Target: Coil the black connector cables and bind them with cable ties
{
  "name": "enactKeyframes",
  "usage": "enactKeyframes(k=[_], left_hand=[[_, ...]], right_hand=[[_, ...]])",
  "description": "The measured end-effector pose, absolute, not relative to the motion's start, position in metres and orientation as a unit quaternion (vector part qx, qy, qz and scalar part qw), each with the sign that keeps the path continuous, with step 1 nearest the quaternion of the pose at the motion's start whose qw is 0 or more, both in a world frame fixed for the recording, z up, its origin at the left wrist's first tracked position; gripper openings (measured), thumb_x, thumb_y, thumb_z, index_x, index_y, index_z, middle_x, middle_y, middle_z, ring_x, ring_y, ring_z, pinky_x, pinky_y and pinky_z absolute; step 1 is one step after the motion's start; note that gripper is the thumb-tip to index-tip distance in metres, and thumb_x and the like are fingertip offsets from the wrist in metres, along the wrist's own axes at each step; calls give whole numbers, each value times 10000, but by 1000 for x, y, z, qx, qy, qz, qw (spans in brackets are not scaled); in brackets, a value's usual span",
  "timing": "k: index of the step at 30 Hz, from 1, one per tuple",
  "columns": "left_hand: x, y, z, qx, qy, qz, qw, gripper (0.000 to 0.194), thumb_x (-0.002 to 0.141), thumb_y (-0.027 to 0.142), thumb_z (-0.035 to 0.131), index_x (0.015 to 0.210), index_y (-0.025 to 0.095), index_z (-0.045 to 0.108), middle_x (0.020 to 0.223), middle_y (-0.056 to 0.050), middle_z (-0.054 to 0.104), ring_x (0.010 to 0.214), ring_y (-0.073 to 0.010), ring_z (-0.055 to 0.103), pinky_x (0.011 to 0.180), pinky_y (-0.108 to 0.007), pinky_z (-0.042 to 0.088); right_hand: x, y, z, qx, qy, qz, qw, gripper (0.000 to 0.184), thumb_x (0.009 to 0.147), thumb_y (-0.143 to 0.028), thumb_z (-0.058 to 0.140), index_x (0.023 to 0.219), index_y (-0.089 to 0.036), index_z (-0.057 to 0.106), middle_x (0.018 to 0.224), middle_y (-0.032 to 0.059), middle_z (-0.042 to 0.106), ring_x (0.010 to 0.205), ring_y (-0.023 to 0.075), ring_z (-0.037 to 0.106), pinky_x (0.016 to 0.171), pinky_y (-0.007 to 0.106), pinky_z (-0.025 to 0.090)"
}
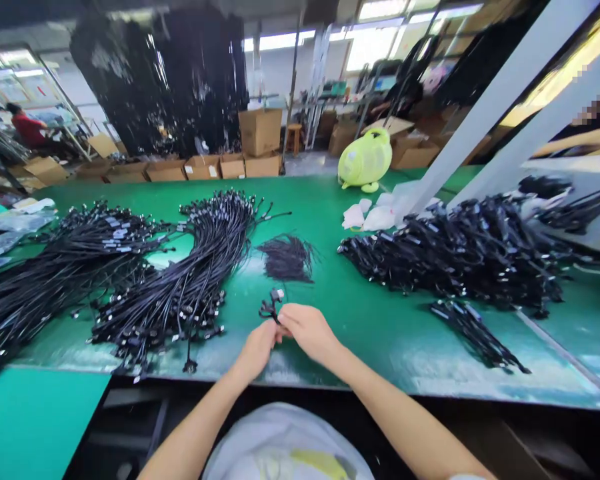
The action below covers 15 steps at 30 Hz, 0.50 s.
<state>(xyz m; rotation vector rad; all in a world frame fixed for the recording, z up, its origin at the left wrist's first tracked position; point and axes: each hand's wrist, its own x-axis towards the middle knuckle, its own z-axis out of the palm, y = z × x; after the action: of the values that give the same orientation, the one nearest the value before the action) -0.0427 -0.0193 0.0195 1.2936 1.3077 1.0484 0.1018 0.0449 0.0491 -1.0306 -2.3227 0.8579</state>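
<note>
My left hand (257, 348) and right hand (307, 329) pinch together on a small coiled cable (271, 305) near the desk's (380, 320) front edge; a loose grip could let the coil spring open; its connector might snag the loose cable pile (190, 280) just beside it

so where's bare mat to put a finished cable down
Bare green mat lies between the hands and the right cable heap, and behind the small tie bundle toward the yellow-green fan. The left side is crowded with long cable bundles.
</note>
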Motion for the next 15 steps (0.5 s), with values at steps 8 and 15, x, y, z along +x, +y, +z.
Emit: enactKeyframes(k=[8,15], left_hand=[[-57,-22,22,482,412,521,571,443,788,556,663,1021,182,711,1204,-103,639,1155,-255,545,1027,-350,374],[-38,-13,29,352,424,575,605,381,804,548,649,878,190,543,876,-36,672,700,-122,599,714,-263,487]], right_hand=[[102,27,40,-332,-701,597,206,341,838,-441,488,623,-176,493,602,-14,483,547,99,391,545,236,303],[120,20,40,-347,-779,463,241,316,935,-342,421,718,-170,574,671,15,563,595,119,472,588,260,374]])
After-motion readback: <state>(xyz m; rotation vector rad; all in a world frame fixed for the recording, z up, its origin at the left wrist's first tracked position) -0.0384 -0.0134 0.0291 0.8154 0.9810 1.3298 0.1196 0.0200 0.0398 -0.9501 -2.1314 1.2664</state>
